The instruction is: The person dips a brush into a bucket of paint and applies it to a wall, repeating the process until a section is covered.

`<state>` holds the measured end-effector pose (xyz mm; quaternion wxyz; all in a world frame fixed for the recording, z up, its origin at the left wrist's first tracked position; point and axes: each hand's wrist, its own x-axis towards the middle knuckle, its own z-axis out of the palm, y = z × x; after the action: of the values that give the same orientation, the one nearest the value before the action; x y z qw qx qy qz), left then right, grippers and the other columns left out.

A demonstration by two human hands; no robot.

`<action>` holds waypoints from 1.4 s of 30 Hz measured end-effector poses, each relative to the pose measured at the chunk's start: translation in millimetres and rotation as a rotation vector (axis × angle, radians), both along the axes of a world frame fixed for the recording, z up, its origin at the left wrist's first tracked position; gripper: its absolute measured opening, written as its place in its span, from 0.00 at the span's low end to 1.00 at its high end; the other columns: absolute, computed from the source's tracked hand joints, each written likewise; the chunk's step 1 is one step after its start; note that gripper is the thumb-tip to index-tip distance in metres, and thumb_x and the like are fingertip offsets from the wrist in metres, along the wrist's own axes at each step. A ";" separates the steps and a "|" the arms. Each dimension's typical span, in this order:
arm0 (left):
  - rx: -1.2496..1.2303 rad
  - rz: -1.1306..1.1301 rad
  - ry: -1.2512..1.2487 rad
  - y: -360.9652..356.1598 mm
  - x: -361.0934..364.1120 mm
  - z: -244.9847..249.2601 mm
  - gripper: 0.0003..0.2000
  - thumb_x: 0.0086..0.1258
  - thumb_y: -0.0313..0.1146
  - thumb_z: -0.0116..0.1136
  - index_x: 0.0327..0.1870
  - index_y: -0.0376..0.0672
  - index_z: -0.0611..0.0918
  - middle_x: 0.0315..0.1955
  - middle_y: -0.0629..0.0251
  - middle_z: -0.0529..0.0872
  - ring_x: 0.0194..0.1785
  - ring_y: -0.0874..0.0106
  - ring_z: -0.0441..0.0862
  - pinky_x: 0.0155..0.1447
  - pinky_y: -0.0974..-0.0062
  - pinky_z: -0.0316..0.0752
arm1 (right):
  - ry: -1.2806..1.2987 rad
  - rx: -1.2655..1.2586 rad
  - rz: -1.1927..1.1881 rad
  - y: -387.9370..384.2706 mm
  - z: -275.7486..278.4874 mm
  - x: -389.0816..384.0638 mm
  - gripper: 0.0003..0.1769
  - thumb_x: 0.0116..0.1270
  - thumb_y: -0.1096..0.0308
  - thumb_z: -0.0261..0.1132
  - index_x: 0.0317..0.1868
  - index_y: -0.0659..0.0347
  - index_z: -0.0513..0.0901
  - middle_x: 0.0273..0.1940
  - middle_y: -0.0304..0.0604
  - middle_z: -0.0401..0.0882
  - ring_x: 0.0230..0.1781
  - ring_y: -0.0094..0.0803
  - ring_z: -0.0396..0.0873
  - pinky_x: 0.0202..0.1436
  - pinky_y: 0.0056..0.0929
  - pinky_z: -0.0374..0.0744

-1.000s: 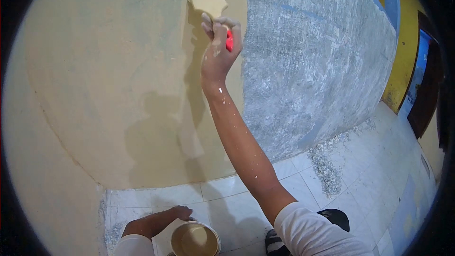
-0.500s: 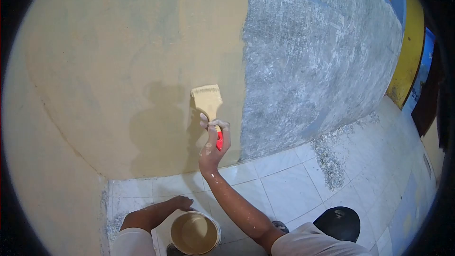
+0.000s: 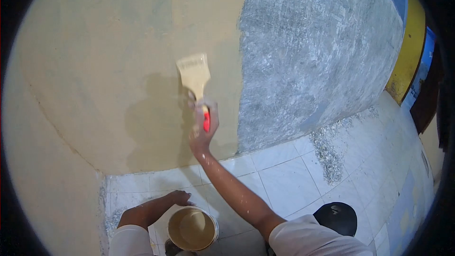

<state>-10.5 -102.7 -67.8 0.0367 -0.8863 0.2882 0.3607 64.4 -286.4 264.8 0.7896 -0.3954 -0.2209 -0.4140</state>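
My right hand (image 3: 204, 119) is closed round the red-tipped handle of a wide paintbrush (image 3: 194, 73). The brush points up, its bristles coated in beige paint and against the beige-painted part of the wall (image 3: 142, 33). Right of it, a rough vertical edge divides the beige from the bare grey part (image 3: 313, 57). My left hand (image 3: 182, 198) is low, at the far rim of a round bucket (image 3: 193, 229) with beige paint inside; its fingers are bunched and partly hidden, so its grip is unclear.
White floor tiles (image 3: 289, 180) meet the wall's foot. Grey flakes (image 3: 327, 159) lie in a pile along the wall at the right. A dark cap-like object (image 3: 336, 218) shows at the lower right. Beyond the wall stands a yellow pillar (image 3: 410, 42).
My right hand and the brush have moved up and slightly left along the beige wall. My left hand and the bucket have shifted only a little in view.
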 end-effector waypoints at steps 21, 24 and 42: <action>-0.070 -0.033 0.009 7.6 8.5 -13.4 0.32 0.74 0.64 0.41 0.52 0.39 0.79 0.48 0.44 0.84 0.54 0.47 0.81 0.60 0.49 0.74 | -0.093 -0.009 -0.164 -125.8 43.2 -25.8 0.10 0.73 0.76 0.58 0.50 0.68 0.82 0.52 0.52 0.79 0.46 0.32 0.81 0.46 0.29 0.82; -0.118 -0.059 0.009 7.5 12.5 -10.0 0.30 0.75 0.62 0.41 0.49 0.40 0.79 0.46 0.44 0.85 0.52 0.46 0.82 0.58 0.49 0.74 | -0.178 -0.097 -0.188 -154.8 82.3 -14.0 0.10 0.71 0.80 0.59 0.50 0.66 0.83 0.52 0.52 0.80 0.46 0.30 0.81 0.47 0.26 0.83; -0.139 -0.021 -0.010 9.7 0.0 -9.5 0.29 0.76 0.62 0.36 0.49 0.43 0.77 0.46 0.46 0.85 0.50 0.46 0.82 0.57 0.48 0.75 | -0.622 -0.798 -0.976 -231.0 285.3 39.9 0.12 0.59 0.82 0.66 0.42 0.59 0.87 0.44 0.47 0.82 0.39 0.43 0.83 0.42 0.35 0.81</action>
<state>-10.5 -93.0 -77.3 -0.0197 -0.8855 0.3216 0.3349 104.4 -517.4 550.1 0.2085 -0.5720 -0.3689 -0.7023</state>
